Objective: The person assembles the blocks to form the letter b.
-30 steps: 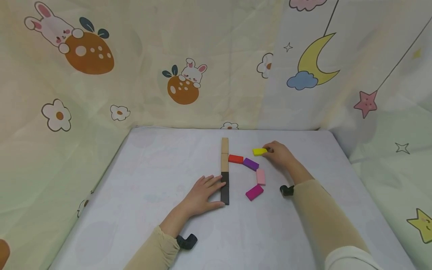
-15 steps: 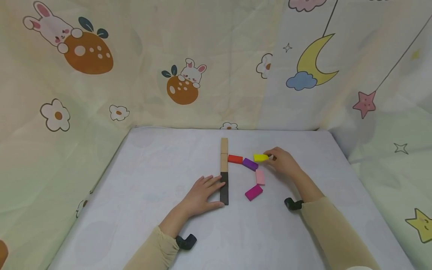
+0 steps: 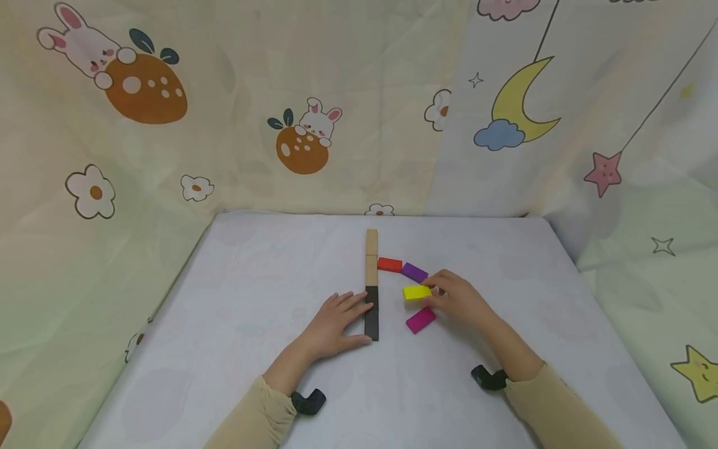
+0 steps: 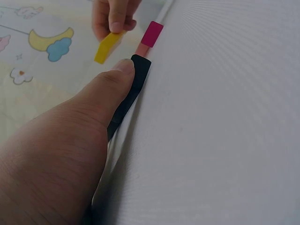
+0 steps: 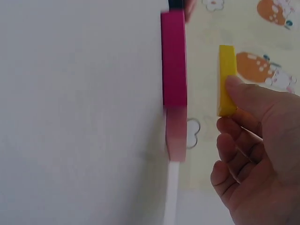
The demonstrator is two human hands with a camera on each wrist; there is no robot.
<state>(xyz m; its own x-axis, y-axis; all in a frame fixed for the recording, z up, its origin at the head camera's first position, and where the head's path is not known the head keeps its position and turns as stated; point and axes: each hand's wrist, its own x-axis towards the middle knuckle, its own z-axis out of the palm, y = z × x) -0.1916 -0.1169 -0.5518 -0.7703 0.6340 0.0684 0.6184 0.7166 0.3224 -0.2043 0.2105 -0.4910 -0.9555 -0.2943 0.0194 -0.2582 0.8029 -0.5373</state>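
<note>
My right hand [image 3: 459,300] pinches a yellow block [image 3: 414,293] between thumb and fingertips. In the right wrist view that yellow block [image 5: 227,70] is held up off the table, thumb on its face. Beneath it in the head view the pink block is hidden; the right wrist view shows this pink block [image 5: 176,136] behind the magenta block [image 5: 174,61]. My left hand [image 3: 333,327] lies with fingers spread against two black blocks [image 3: 372,327], thumb at their near end. Two plain wooden blocks [image 3: 372,269] continue that straight row away from me.
From the wooden row a red block [image 3: 389,265] and a purple block [image 3: 414,272] curve off to the right. The white-covered table [image 3: 252,274] ends at a patterned cloth backdrop [image 3: 224,125]. A black wrist device [image 3: 489,378] sits at each cuff.
The right hand has brought the yellow block toward me and slightly left, from beyond the purple block to over the pink one. The left hand stays in place.
</note>
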